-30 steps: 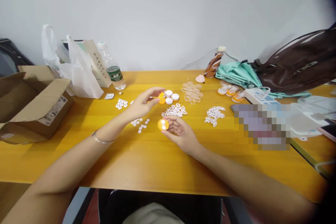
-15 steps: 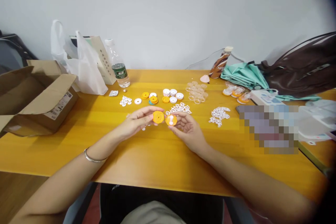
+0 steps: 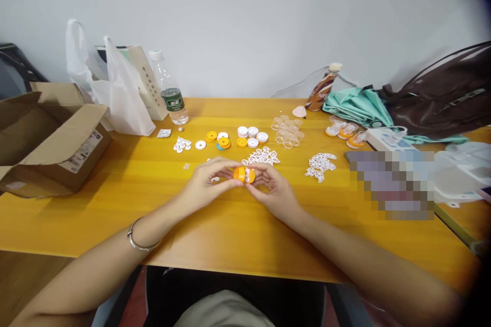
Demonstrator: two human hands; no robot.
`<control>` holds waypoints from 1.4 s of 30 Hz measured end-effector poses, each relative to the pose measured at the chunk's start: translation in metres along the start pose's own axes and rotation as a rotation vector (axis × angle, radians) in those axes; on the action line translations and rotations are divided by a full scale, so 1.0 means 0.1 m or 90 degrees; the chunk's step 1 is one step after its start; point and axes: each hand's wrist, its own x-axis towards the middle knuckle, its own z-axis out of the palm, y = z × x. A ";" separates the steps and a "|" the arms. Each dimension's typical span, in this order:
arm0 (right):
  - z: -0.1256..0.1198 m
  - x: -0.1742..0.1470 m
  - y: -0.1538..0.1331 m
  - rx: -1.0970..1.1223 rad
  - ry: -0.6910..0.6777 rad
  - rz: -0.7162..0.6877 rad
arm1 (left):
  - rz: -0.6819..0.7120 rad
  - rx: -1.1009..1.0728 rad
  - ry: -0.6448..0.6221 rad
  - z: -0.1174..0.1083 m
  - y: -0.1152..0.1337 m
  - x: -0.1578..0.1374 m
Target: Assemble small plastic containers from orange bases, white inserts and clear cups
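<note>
My left hand (image 3: 209, 183) pinches a round orange plastic disc (image 3: 239, 174) by its edge, now seen nearly side-on. Right beside it, my right hand (image 3: 273, 189) holds a second round orange piece (image 3: 250, 176) with white parts in it. The two pieces meet or nearly touch; I cannot tell whether they are joined. Just behind the hands lies a pile of white perforated plastic pieces (image 3: 263, 156). Farther back sit white round caps (image 3: 262, 137) and orange round caps (image 3: 211, 136), some of them stacked.
Clear plastic rings (image 3: 287, 132) and another white perforated pile (image 3: 321, 165) lie to the right, near finished-looking orange-and-clear pieces (image 3: 356, 139). Small white discs (image 3: 182, 144) lie to the left. A cardboard box (image 3: 53, 148), a water bottle (image 3: 173, 97) and a brown bag (image 3: 441, 92) stand around the edges.
My left hand has moved right and turned its orange disc from face-on to edge-on, bringing it against or close to the piece in my right hand. The right hand has barely moved.
</note>
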 end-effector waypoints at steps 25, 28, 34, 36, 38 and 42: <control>0.02 -0.01 0.06 0.076 -0.014 0.091 | 0.083 0.198 -0.043 0.04 -0.05 -0.04; 0.04 -0.01 0.07 0.114 -0.011 0.111 | 0.092 0.215 -0.059 0.02 -0.04 -0.03; 0.06 -0.01 0.06 0.154 -0.024 0.151 | 0.100 0.280 -0.096 -0.02 -0.02 -0.04; 0.06 -0.01 0.05 0.163 -0.028 0.165 | 0.100 0.296 -0.114 -0.03 -0.03 -0.04; 0.07 -0.01 0.04 0.169 -0.024 0.180 | 0.097 0.299 -0.126 -0.04 -0.03 -0.03; 0.08 0.00 0.03 0.181 -0.021 0.209 | 0.092 0.295 -0.138 -0.06 0.00 -0.02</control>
